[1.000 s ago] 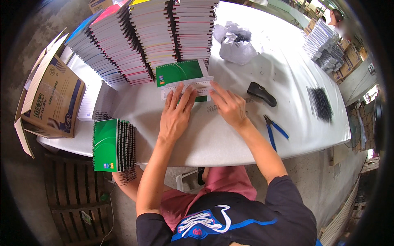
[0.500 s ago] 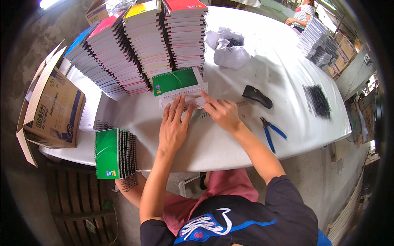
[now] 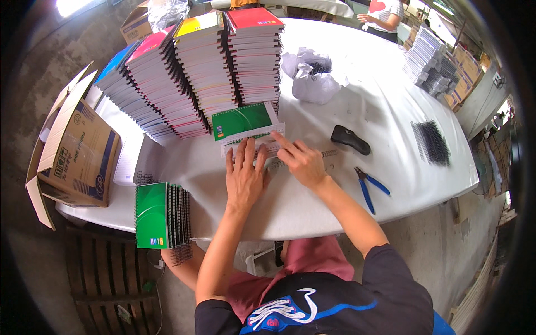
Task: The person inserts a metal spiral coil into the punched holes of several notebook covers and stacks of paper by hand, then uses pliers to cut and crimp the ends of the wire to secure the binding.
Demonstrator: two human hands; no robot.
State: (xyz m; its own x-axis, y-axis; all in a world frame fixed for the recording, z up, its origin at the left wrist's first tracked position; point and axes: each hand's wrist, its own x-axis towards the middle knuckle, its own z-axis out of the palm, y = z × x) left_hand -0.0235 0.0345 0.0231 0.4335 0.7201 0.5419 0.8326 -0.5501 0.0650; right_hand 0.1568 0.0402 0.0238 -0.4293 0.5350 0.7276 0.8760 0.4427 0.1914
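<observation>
A small green notebook [image 3: 241,120] lies in front of the tall stacks, its near white leaves with a row of punched holes turned toward me. My left hand [image 3: 245,174] rests flat over the near edge of these leaves, fingers stretched out. My right hand [image 3: 304,163] is beside it on the right, its index finger extended onto the leaves and the other fingers curled over a dark spiral binding coil [image 3: 330,153]. The coil shows on both sides of that hand; its thumb is hidden. Green notebooks [image 3: 152,215] with loose coils are piled at the near left edge.
Tall stacks of spiral notebooks [image 3: 254,61] stand behind. An open carton [image 3: 78,151] is at the left. Right of my hands lie a black oblong object [image 3: 350,139] and blue-handled cutters [image 3: 365,192]. Farther off are a coil bundle [image 3: 430,142], white wrapping [image 3: 314,86] and another person [image 3: 386,17].
The whole view has shifted a little, so the table sits lower in it. Both hands stay at the notebook, the left slightly farther right. The person in the background has moved left.
</observation>
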